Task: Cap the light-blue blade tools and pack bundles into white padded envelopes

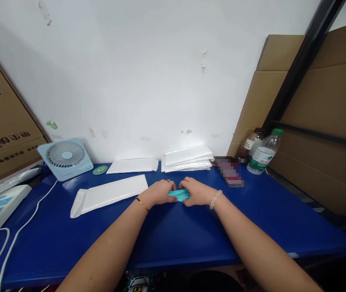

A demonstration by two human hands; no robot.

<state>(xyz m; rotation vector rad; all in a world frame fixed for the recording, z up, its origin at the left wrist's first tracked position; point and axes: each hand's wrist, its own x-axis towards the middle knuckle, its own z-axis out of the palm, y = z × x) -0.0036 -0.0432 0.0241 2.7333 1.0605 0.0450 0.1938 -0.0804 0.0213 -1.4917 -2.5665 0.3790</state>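
Observation:
Both hands grip a small turquoise bundle with lengthwise folds or strands [180, 195] over the middle of the blue table. My left hand [160, 192] has its fingers closed round the bundle's left end. On the right end, my right hand [197, 192] closes with thumb and fingers. What the bundle is exactly, I cannot make out, as the fingers cover much of it. Left of my left hand lies a white padded envelope [112, 195] with its flap end turned to the left. Behind the hands sit a stack of white padded envelopes [188, 157] and another white envelope [133, 165].
A light-blue fan [66, 156] stands at the left, near a green round disc [100, 170]. White cables and a power strip [5, 211] lie at the far left. A phone [230, 172] and two bottles, one green-capped [264, 156], stand at the right by cardboard [261, 93].

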